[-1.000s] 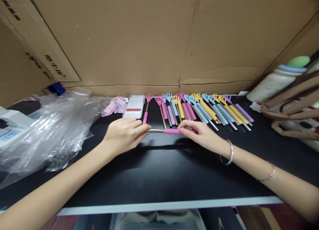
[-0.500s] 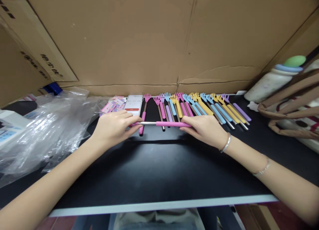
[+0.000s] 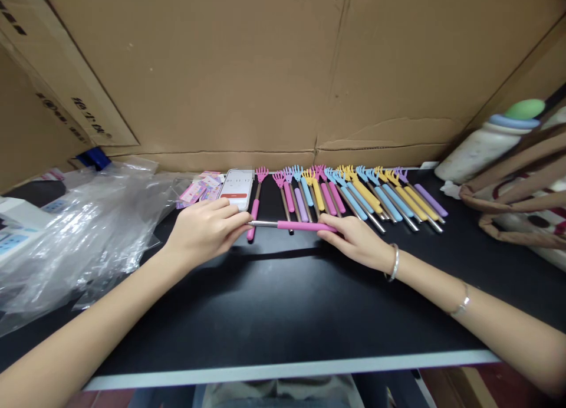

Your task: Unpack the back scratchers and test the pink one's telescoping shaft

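Both hands hold one pink back scratcher (image 3: 297,225) crosswise above the black tabletop (image 3: 283,302). My left hand (image 3: 204,231) pinches the metal rod end, its claw head hidden under the fingers. My right hand (image 3: 357,240) grips the pink handle end. Behind them lies a row of several scratchers (image 3: 354,193) in pink, blue, yellow and purple, claws pointing toward the cardboard. One more pink scratcher (image 3: 255,201) lies apart at the row's left.
A phone (image 3: 237,188) and small pink cards (image 3: 198,190) lie left of the row. Crumpled clear plastic bags (image 3: 84,231) cover the left side. A cardboard wall (image 3: 265,72) stands behind. A white bottle (image 3: 481,148) and a brown-strapped bag (image 3: 517,201) sit at right.
The scratcher slid left with both hands about half a second ago. Since then the right hand has moved left along the handle, so the visible length is shorter.
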Demonstrator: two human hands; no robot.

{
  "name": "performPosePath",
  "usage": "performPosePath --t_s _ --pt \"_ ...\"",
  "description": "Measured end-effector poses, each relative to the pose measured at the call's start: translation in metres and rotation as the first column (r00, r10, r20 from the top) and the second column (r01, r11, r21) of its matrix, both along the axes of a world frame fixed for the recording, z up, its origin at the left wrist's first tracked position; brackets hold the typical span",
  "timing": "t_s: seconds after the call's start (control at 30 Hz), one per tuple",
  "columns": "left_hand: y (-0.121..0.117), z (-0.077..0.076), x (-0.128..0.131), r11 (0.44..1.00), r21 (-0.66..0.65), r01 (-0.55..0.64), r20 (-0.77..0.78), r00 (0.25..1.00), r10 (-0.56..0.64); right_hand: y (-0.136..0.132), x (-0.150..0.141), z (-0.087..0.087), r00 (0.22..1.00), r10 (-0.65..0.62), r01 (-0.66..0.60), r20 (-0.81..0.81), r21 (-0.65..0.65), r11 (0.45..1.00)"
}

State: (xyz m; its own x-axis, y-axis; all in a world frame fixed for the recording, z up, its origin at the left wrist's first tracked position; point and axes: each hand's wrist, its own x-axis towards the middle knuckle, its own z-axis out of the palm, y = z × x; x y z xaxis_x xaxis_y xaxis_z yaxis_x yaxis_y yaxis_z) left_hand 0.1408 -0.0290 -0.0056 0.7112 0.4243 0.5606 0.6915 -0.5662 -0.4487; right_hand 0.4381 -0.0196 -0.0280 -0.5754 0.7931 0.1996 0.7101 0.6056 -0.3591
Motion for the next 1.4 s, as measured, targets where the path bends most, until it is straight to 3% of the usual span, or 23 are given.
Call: performPosePath --t_s 0.2,0.4,0.67,1.07,1.4 --pt "0.000 -0.008 0.001 0.998 -0.062 -0.007 0.064 0.998 0.010 0.002 -0.002 0.002 0.971 0.022 -0.048 -0.240 -0.101 0.994" --pt "-0.003 -0.010 0.004 0.997 -0.069 -0.036 0.105 0.994 0.044 0.002 -0.002 0.003 0.943 0.004 -0.072 -0.333 -0.191 0.979" --pt "-0.009 -0.015 0.009 0.985 -0.168 -0.030 0.203 0.977 0.065 0.001 0.001 0.014 0.932 -0.007 -0.072 -0.362 -0.205 0.976" --pt "-0.014 -0.013 0.011 0.994 -0.081 -0.072 0.139 0.987 0.083 -0.001 -0.002 0.008 0.923 0.008 -0.146 -0.385 -0.329 0.933" --pt "-0.012 -0.011 0.012 0.996 -0.082 -0.043 0.108 0.993 0.052 -0.005 -0.004 0.015 0.960 0.026 -0.097 -0.277 -0.243 0.965"
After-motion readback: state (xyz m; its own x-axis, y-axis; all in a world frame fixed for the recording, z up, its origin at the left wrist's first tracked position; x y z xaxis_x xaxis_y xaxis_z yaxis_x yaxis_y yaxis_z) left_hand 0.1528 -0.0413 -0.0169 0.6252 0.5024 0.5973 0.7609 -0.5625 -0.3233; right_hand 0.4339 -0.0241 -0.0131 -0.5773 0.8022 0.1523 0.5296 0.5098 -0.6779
